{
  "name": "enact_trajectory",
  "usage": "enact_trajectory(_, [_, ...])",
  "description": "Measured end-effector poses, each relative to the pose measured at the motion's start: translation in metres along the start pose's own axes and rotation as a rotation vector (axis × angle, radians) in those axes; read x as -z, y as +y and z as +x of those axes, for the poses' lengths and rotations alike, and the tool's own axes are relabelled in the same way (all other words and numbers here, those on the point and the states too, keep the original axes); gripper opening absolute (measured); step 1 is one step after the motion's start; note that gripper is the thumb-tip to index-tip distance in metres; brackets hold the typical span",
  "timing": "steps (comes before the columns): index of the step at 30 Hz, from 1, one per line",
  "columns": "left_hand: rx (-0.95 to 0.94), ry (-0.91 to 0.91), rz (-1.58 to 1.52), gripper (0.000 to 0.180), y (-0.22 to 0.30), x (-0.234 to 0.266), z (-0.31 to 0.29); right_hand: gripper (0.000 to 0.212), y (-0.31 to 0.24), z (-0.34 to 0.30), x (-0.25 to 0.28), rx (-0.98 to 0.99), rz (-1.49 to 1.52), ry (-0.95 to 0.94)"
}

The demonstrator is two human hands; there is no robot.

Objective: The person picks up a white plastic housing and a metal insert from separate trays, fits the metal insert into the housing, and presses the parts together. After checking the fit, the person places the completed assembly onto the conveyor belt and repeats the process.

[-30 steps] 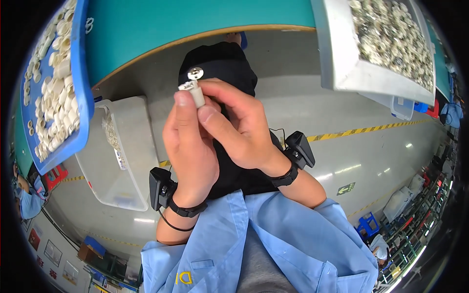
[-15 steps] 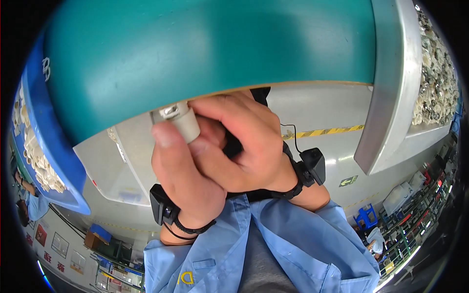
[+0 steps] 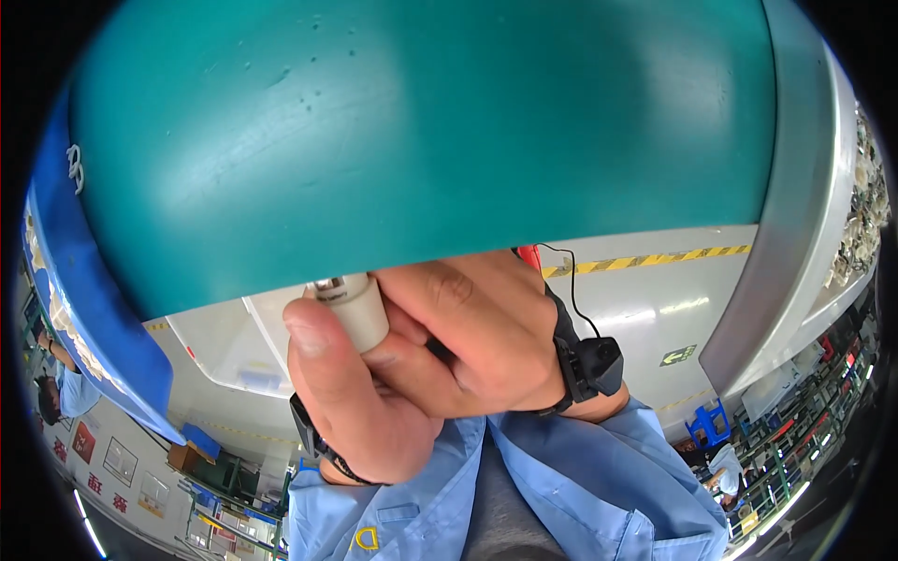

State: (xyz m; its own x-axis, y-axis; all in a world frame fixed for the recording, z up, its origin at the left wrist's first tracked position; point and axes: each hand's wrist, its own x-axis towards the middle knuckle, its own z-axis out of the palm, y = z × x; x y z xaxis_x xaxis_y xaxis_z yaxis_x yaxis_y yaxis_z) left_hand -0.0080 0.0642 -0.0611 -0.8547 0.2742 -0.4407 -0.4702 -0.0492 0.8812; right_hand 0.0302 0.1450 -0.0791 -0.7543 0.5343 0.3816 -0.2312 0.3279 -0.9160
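A small off-white cylindrical part (image 3: 359, 323) with a shiny metal piece in its top is held between both my hands, right by the near edge of the green tabletop (image 3: 421, 140). The thumb of my left hand (image 3: 365, 411) presses its left side; that hand's other fingers are mostly hidden. My right hand (image 3: 496, 327) is closed, with its fingertips against the part's right side. The metal end points toward the table edge, and its top is partly out of sight.
A blue bin (image 3: 112, 327) of pale parts stands at the left table edge. Along the right edge runs a metal tray wall (image 3: 795, 206), with many small shiny parts beyond. A small grey looped piece (image 3: 75, 169) lies by the blue bin. A blue stool (image 3: 708, 424) stands on the floor.
The table edge and both hands sit lower in the picture. The part stays between my fingers, and less of its metal top shows.
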Motion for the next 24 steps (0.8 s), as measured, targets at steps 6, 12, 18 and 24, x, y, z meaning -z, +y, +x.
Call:
enact_trajectory(6, [0.062,0.030,-0.115,0.048,0.010,-0.004,-0.008,0.031,-0.011,0.009,0.004,0.027,-0.015,-0.038])
enact_trajectory(12, [0.042,-0.006,-0.209,0.045,0.030,-0.020,-0.030,0.025,-0.012,-0.001,0.010,0.003,0.000,-0.048])
enact_trajectory(18, [0.033,0.000,-0.219,0.043,0.028,-0.024,-0.032,0.024,-0.017,0.003,0.012,-0.023,0.023,-0.032])
enact_trajectory(24, [0.054,-0.019,-0.205,0.043,0.023,-0.024,-0.030,0.028,-0.013,-0.001,0.015,-0.065,0.012,-0.040])
